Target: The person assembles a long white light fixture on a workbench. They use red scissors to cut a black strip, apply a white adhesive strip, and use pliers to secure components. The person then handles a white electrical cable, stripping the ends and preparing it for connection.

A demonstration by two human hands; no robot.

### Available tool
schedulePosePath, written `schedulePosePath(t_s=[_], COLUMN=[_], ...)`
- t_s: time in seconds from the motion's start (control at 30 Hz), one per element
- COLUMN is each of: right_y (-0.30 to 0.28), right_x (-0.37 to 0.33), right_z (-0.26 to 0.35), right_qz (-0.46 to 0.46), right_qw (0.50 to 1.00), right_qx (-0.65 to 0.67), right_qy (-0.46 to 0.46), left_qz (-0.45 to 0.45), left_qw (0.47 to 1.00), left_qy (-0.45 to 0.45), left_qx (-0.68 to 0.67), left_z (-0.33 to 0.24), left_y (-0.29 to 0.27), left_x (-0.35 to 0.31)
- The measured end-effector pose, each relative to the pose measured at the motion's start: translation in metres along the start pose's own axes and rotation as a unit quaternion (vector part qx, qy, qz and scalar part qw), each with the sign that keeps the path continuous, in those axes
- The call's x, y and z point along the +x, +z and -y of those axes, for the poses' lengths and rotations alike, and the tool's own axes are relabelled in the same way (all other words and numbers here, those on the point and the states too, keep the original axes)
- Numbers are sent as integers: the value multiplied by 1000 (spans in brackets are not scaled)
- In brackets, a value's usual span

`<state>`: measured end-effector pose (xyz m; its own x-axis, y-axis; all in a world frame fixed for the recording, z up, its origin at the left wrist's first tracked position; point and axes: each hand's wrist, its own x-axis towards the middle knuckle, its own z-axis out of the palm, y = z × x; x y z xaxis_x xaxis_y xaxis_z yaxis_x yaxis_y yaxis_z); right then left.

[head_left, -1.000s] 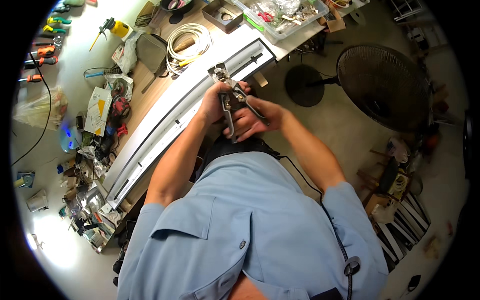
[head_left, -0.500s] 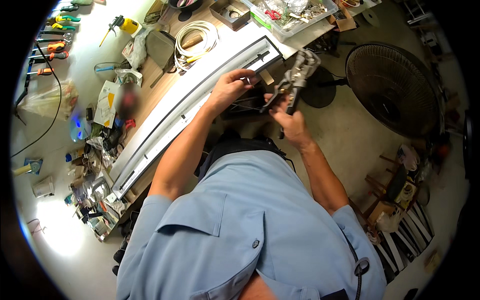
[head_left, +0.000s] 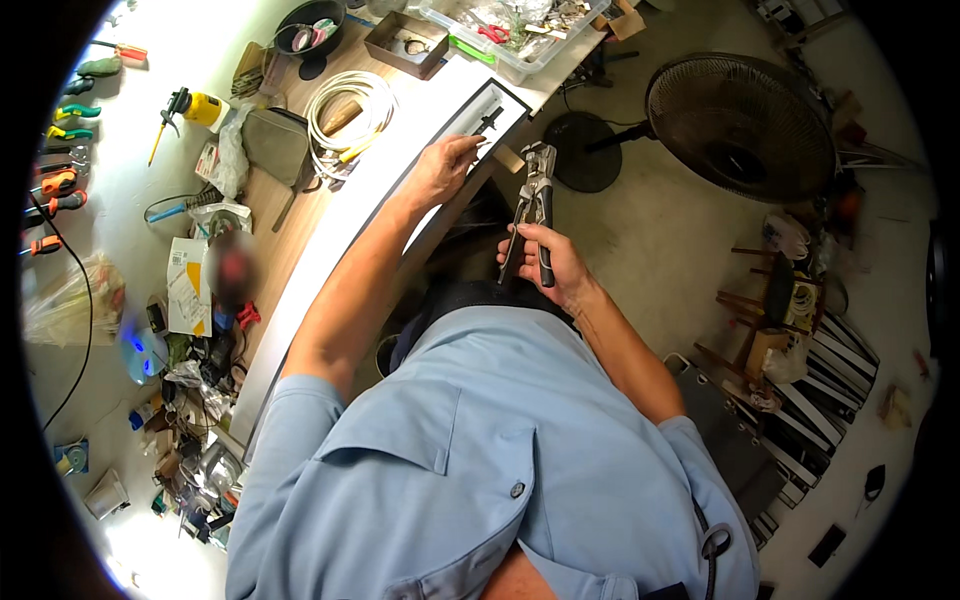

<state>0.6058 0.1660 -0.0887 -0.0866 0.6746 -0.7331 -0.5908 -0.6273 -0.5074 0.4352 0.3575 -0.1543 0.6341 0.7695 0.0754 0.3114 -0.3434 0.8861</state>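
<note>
Right of the housing, the right hand is gripping pliers sensibly aside; the left hand's hold is proving unclear.

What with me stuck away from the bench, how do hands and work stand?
Right hand gripping plier-like tool. Left hand at white, dark-edged channel, contact unclear. Left forearm hides part of channel.

A coiled pale cable lies near an open box.

- The wood-grain surface is crossed by a long white frame.
- A coiled pale cable, a grey pouch and an open metal box are also carried.
</note>
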Motion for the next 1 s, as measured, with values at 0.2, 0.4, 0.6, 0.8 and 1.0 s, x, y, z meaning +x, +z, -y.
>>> schedulePosePath(t_s=[0.2,0.4,0.6,0.8,1.0], right_y=[45,73,80,75,73], right_x=[22,35,34,32,23], right_z=[-12,-14,-13,-2,5], right_qz=[4,20,55,79,88], right_qw=[1000,1000,997,995,992], right_qx=[26,9,38,33,44], right_qy=[8,19,31,57,83], left_qz=[-3,-15,-28,-9,-13], left_qw=[997,993,979,972,991], left_qy=[-62,-95,-156,-179,-122], left_qx=[-49,-70,-129,-153,-49], left_z=[16,25,24,24,24], left_y=[-6,-14,-24,-36,-31], left_x=[-9,-15,-17,-18,-21])
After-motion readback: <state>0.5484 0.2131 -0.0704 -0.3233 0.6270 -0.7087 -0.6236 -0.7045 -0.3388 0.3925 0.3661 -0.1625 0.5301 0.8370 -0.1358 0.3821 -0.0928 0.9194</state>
